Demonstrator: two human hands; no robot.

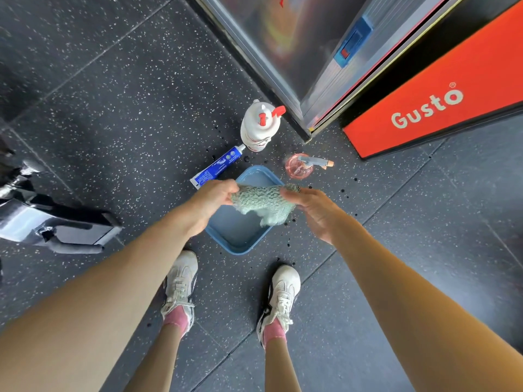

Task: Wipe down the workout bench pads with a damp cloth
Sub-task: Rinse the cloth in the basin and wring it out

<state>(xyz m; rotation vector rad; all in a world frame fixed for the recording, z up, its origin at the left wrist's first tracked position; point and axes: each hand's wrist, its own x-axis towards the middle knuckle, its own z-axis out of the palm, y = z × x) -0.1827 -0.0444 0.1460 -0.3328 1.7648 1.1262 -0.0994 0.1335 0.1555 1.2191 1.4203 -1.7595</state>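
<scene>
Above the basin (240, 244), both hands' fingertips vanish into cloth (261, 200).

The light here is bright and even, soft enough that the speckled floor (113, 108) carries almost no hard shadow; only faint dark patches sit under the shoes (181, 281) and beside the blue basin (240, 244). White glare streaks run across the black bench pad (25, 219), and the metal-framed door (283, 38) shows a pale sheen with smeared coloured reflections. The wide lens bends everything: floor seams fan outward, the red mat (452, 89) stretches, and the forearms swell toward the bottom corners. The cloth (263, 202) looks slightly motion-blurred, while the corners go soft.
</scene>
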